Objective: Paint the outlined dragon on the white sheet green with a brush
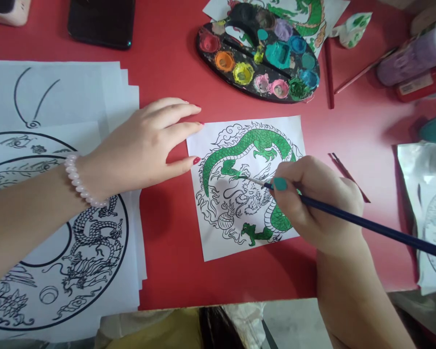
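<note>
A white sheet with a line-drawn dragon [218, 242] lies on the red table, its body and legs partly painted green. My right hand [312, 203] grips a dark blue paintbrush [370, 224] near its ferrule. The brush tip touches the dragon's upper left claw. My left hand [152, 140], with a beaded bracelet [80, 182] at the wrist, rests with fingers spread; its thumb and index fingertips meet the sheet's left edge. Behind the sheet sits a black paint palette [249, 92] with wells of several colours. My right hand hides the dragon's right side.
A stack of printed line drawings [94, 286] covers the left side. A black phone [101, 22] lies at the back. Thin brushes [350, 178] rest right of the sheet. Paint bottles [414, 55] and a crumpled tissue [354, 30] are at the back right; another drawing [432, 208] lies far right.
</note>
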A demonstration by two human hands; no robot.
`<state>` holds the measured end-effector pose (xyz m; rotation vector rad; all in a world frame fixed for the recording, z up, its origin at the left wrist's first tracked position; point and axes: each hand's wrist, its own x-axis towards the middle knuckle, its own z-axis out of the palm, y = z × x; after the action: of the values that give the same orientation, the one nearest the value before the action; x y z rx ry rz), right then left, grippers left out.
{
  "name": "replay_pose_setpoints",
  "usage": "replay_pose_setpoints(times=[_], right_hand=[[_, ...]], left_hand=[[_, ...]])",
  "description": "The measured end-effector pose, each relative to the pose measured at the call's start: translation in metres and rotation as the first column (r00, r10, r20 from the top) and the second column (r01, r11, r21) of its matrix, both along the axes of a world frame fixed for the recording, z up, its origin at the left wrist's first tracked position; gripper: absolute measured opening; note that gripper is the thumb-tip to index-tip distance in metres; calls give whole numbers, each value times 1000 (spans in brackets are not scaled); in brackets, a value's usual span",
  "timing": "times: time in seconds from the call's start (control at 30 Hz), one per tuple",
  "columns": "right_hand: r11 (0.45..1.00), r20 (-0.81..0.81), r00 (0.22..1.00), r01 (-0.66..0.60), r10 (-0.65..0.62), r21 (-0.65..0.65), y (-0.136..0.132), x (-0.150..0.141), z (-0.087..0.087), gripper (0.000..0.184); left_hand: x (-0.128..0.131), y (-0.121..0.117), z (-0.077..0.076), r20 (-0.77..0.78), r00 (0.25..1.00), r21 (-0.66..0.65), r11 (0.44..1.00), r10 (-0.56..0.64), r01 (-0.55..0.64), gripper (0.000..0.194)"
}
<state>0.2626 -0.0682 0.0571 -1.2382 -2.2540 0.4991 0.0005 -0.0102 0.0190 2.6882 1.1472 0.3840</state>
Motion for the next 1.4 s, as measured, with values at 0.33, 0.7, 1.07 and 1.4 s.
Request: replay_pose_setpoints(times=[0.33, 0.7, 1.07, 1.4], right_hand=[[1000, -17, 1000, 14, -14, -11, -1, -1, 0, 17], [998, -23, 999, -38, 37, -41, 0, -1, 2, 17], [1000, -17, 1000, 11, -12, -18, 1, -2, 2, 17], [987, -145, 984, 84, -104, -136, -2, 2, -3, 10]], left_hand=[[-1, 1, -1, 5, 1000, 12, 1000, -4, 4, 46], [-1, 1, -3, 7, 1000, 23, 1000, -19, 19, 45], [-1, 1, -2, 18, 1000, 25, 999, -22, 21, 46], [-1, 0, -2, 35, 999, -21, 1000, -3, 4, 44]])
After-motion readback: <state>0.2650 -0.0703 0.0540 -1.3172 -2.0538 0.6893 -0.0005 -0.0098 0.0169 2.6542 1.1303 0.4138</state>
